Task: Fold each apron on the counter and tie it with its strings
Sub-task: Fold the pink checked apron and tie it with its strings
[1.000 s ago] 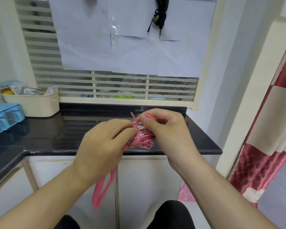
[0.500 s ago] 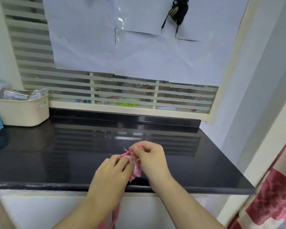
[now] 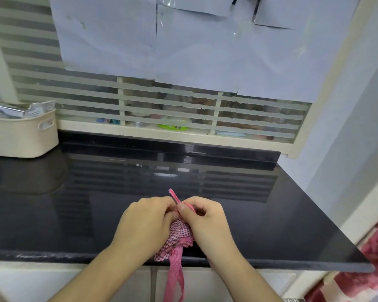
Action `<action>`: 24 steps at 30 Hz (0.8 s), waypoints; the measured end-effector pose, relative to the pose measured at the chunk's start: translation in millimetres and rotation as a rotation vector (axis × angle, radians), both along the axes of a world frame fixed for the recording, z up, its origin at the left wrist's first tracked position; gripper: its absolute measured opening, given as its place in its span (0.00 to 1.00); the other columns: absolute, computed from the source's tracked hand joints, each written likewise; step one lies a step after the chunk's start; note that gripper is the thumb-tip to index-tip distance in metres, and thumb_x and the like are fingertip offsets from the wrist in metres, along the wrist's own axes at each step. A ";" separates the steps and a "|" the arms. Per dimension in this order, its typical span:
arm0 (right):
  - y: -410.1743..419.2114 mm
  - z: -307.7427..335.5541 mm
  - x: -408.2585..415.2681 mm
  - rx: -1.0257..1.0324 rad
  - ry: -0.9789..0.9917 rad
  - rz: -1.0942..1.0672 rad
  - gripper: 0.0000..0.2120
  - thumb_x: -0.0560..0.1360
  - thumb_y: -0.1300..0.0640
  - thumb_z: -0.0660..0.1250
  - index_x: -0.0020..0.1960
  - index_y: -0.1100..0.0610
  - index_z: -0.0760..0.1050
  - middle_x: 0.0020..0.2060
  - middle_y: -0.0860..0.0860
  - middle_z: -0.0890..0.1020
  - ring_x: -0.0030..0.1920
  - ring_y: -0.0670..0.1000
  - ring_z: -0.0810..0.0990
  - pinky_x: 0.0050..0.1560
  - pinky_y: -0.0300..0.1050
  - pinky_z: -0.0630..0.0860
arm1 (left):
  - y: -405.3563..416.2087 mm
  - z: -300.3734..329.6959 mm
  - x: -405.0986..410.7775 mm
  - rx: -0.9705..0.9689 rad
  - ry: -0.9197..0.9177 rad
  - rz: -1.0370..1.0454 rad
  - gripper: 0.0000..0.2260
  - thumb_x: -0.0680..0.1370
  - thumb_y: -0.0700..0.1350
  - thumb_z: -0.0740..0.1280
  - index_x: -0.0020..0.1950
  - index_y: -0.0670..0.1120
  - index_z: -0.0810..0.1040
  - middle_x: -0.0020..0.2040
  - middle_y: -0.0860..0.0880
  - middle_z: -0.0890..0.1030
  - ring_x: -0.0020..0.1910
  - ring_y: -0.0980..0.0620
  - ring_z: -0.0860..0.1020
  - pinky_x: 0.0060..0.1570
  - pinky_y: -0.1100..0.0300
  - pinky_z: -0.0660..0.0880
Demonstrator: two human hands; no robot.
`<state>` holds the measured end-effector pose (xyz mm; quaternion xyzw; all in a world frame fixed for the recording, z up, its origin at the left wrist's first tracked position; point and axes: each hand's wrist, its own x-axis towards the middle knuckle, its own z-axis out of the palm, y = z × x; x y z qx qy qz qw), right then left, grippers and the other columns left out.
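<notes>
Head view: the folded pink checked apron [image 3: 179, 237] sits bundled at about six o'clock, at the near edge of the black counter [image 3: 271, 214], mostly covered by both hands. A pink string [image 3: 176, 198] pokes up between the hands toward twelve o'clock, and a longer string loop [image 3: 175, 277] hangs over the counter edge toward six o'clock, in front of the cabinet doors.

The step in hand looks like tying the knot around the bundle. To do it well, the person would likely keep the fold pressed tight with one hand while the other draws the string end snug, so the bundle does not spring loose; the hanging loop probably needs gathering in too, or it may snag or drag the bundle off the edge.

The left hand [image 3: 144, 225], at seven o'clock of the bundle, has its fingers curled over the apron and grips it; whether it also pinches the string cannot be told. The right hand [image 3: 207, 221], at five o'clock of the string tip, is closed, thumb and forefinger pinching the string end, the other fingers curled in.

A cream basket [image 3: 20, 136] stands well apart at ten o'clock, against the slatted window [image 3: 183, 110].
</notes>
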<state>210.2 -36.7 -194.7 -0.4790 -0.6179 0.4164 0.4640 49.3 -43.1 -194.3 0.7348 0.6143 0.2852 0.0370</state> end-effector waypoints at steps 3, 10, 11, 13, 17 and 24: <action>1.1 7.2 20.9 -0.076 0.264 0.077 0.03 0.78 0.60 0.73 0.50 0.59 0.85 0.40 0.55 0.85 0.37 0.50 0.79 0.35 0.47 0.73 | -0.9 -13.0 1.3 0.095 -0.015 0.045 0.02 0.80 0.55 0.70 0.49 0.59 0.83 0.44 0.63 0.85 0.43 0.56 0.83 0.39 0.60 0.74; 12.5 -1.8 40.0 -0.182 0.153 -0.159 0.13 0.79 0.70 0.62 0.51 0.58 0.84 0.44 0.56 0.86 0.38 0.51 0.80 0.36 0.43 0.76 | -5.5 -22.8 1.9 0.167 -0.022 0.082 0.04 0.79 0.54 0.71 0.45 0.58 0.81 0.40 0.64 0.83 0.36 0.58 0.81 0.32 0.64 0.69; 11.2 -3.7 36.5 -0.153 0.001 -0.120 0.12 0.79 0.67 0.66 0.50 0.54 0.84 0.44 0.52 0.86 0.39 0.49 0.82 0.39 0.41 0.77 | -6.3 -22.6 2.1 0.183 -0.018 0.086 0.04 0.80 0.54 0.71 0.45 0.58 0.81 0.39 0.63 0.82 0.35 0.58 0.80 0.32 0.65 0.67; 8.1 -3.3 30.1 -0.112 -0.184 -0.055 0.07 0.78 0.61 0.72 0.49 0.49 0.83 0.43 0.48 0.86 0.38 0.45 0.83 0.41 0.40 0.79 | -9.5 -18.8 3.7 0.193 -0.032 0.090 0.07 0.81 0.56 0.68 0.44 0.58 0.80 0.35 0.62 0.81 0.32 0.58 0.78 0.31 0.66 0.65; 8.8 1.9 17.4 0.000 -0.429 -0.124 0.08 0.76 0.61 0.72 0.45 0.48 0.79 0.37 0.49 0.83 0.33 0.44 0.78 0.35 0.42 0.78 | -12.7 -11.1 4.1 0.102 -0.140 0.087 0.13 0.82 0.61 0.61 0.44 0.58 0.79 0.33 0.61 0.81 0.32 0.56 0.79 0.35 0.55 0.76; 0.2 6.2 3.9 0.272 -0.642 -0.211 0.08 0.78 0.59 0.67 0.44 0.49 0.80 0.43 0.43 0.76 0.43 0.46 0.77 0.44 0.45 0.78 | -16.1 2.6 14.3 0.000 -0.468 0.044 0.11 0.82 0.50 0.68 0.40 0.55 0.81 0.35 0.57 0.83 0.37 0.57 0.81 0.36 0.61 0.76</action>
